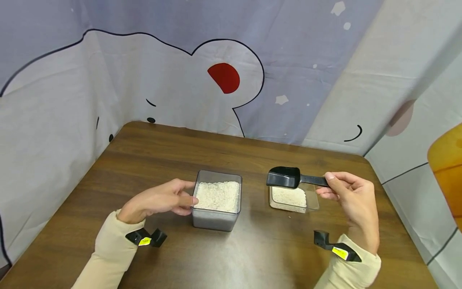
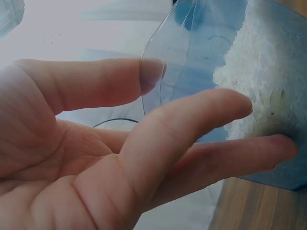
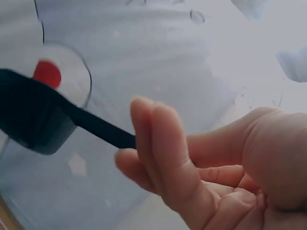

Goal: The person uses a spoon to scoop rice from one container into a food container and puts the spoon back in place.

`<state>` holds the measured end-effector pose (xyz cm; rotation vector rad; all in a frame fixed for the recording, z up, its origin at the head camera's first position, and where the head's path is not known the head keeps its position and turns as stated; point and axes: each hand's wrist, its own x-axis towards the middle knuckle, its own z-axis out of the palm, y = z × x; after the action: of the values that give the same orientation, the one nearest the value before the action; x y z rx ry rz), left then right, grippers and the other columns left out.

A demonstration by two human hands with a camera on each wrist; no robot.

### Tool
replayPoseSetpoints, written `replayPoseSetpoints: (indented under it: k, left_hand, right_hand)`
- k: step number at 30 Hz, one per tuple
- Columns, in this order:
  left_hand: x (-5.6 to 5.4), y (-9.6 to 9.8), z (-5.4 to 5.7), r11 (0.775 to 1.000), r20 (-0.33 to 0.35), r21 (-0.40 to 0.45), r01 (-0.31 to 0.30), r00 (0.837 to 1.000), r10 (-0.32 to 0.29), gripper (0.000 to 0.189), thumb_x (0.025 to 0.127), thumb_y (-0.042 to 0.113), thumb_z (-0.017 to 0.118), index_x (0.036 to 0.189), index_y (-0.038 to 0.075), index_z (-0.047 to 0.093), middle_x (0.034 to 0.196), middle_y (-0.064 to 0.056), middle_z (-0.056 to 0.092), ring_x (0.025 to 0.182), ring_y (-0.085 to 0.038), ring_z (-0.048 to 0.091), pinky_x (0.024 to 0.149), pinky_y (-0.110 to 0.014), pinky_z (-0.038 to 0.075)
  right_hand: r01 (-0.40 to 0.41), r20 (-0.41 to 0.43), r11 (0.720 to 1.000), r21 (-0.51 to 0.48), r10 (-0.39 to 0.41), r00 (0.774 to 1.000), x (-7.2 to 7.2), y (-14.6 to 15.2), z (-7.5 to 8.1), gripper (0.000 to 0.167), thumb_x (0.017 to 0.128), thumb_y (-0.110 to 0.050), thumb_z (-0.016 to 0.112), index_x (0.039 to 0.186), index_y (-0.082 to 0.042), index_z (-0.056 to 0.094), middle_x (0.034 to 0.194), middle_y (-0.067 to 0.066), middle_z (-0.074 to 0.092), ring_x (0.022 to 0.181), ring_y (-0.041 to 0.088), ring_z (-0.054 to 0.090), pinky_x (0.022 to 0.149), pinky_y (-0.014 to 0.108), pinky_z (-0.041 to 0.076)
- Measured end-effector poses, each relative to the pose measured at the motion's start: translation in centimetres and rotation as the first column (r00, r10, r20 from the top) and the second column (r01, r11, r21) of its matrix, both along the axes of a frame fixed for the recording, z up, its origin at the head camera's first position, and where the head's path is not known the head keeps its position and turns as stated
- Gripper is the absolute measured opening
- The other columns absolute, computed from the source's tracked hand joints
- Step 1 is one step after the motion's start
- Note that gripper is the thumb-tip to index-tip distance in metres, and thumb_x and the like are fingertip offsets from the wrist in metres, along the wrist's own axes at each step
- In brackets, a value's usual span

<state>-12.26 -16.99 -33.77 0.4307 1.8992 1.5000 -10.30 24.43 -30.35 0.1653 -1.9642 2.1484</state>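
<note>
My left hand holds the left side of a deep, see-through grey container, its thumb over the rim and fingers along the outer wall. White rice fills much of this container; in the left wrist view the rice shows through the wall beside the fingers. With thumb and fingers, my right hand pinches the handle end of a black scoop. The scoop is held level above a shallow clear container, overlapping its back edge. Rice also lies in that container, mostly on its left side.
Both containers stand on a brown wooden table with rounded back corners. A few stray grains lie in front of the shallow container. Printed cloth hangs behind the table and along its sides. Each wrist carries a black camera mount.
</note>
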Motion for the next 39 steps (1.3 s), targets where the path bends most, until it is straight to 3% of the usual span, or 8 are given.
replayPoseSetpoints:
  k: [7,12,16,23,32,39]
  left_hand:
    - [0.2,-0.1,0.1,1.0,0.0,-0.01,-0.005,1.0,0.005,0.068,0.092,0.011,0.054,0.14,-0.014,0.014,0.104,-0.018,0.064,0.101,-0.028,0.061,0.083,-0.043,0.051]
    - [0.2,-0.2,0.0,1.0,-0.013,-0.007,0.005,1.0,-0.005,0.067,0.092,0.01,0.053,0.139,-0.015,0.013,0.103,-0.018,0.065,0.102,-0.028,0.06,0.083,-0.043,0.051]
    - [0.2,-0.2,0.0,1.0,-0.011,-0.016,-0.003,1.0,0.003,0.068,0.092,0.011,0.053,0.14,-0.015,0.012,0.105,-0.019,0.064,0.103,-0.03,0.059,0.083,-0.043,0.051]
    - [0.1,-0.3,0.0,0.999,-0.002,-0.029,-0.013,1.0,0.013,0.069,0.091,0.012,0.055,0.14,-0.015,0.012,0.11,-0.02,0.062,0.106,-0.031,0.058,0.084,-0.044,0.051]
    - [0.2,-0.5,0.1,1.0,0.004,-0.021,-0.019,1.0,0.019,0.071,0.092,0.012,0.055,0.14,-0.015,0.01,0.11,-0.022,0.061,0.105,-0.031,0.058,0.083,-0.043,0.052]
    - [0.1,-0.3,0.0,1.0,0.007,-0.01,-0.021,1.0,0.021,0.072,0.091,0.012,0.054,0.139,-0.016,0.008,0.109,-0.022,0.062,0.107,-0.033,0.057,0.084,-0.043,0.051]
  right_hand:
    - [-0.099,-0.111,0.992,-0.08,0.089,0.99,0.2,-3.3,0.8,0.009,0.085,0.01,0.056,0.088,0.017,0.062,0.066,0.017,0.066,0.05,0.022,0.064,0.048,0.03,0.055]
    - [-0.195,-0.157,0.981,0.009,0.194,0.969,0.3,-6.1,1.0,0.012,0.087,0.009,0.055,0.091,0.019,0.058,0.065,0.016,0.066,0.05,0.022,0.064,0.046,0.034,0.055]
    - [-0.185,-0.096,0.976,0.113,0.196,0.976,0.3,-8.2,1.1,0.016,0.087,0.001,0.059,0.092,0.017,0.059,0.064,0.017,0.065,0.051,0.024,0.064,0.047,0.038,0.055]
    - [-0.105,0.042,0.974,0.201,0.099,0.994,0.2,-10.8,0.8,0.018,0.087,-0.004,0.061,0.091,0.013,0.06,0.065,0.019,0.065,0.052,0.028,0.064,0.05,0.041,0.055]
    - [-0.146,0.096,0.934,0.327,0.121,0.988,0.5,-13.8,0.5,0.011,0.086,-0.001,0.058,0.086,0.008,0.063,0.061,0.02,0.064,0.049,0.027,0.064,0.047,0.037,0.056]
    - [-0.125,0.109,0.914,0.386,0.089,0.99,0.5,-14.8,0.2,0.01,0.086,-0.001,0.057,0.085,0.006,0.064,0.06,0.016,0.064,0.048,0.024,0.063,0.046,0.035,0.055]
